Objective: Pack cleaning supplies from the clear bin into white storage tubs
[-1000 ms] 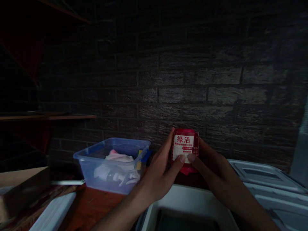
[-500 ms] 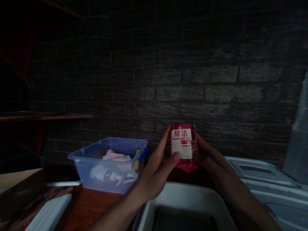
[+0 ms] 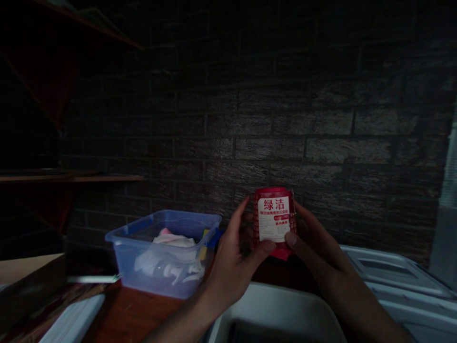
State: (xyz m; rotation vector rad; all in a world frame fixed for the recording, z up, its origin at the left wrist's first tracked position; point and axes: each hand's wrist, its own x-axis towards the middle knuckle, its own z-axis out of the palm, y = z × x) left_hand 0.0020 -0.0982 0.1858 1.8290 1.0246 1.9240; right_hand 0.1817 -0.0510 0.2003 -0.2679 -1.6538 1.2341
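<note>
A red pack of garbage bags [image 3: 274, 220], with a white label in red Chinese print, is held upright between my two hands. My left hand [image 3: 235, 257] grips it from the left, the thumb across the lower edge of the label and the fingers partly hidden behind. On the other side my right hand [image 3: 317, 247] holds it, with its thumb on the label's lower right corner. Below the pack stands a white bin [image 3: 278, 297] with something dark inside.
A clear blue plastic box [image 3: 157, 276] with cloths and a white bottle is on the wooden table [image 3: 135, 314]. Grey lids [image 3: 396, 267] lie at the right. At the left are a cardboard box [image 3: 32, 276] and a shelf [image 3: 71, 178]. Behind rises a dark brick wall [image 3: 228, 124].
The pack has come slightly lower in view and its label faces me more squarely. My right thumb has moved onto the front of the label.
</note>
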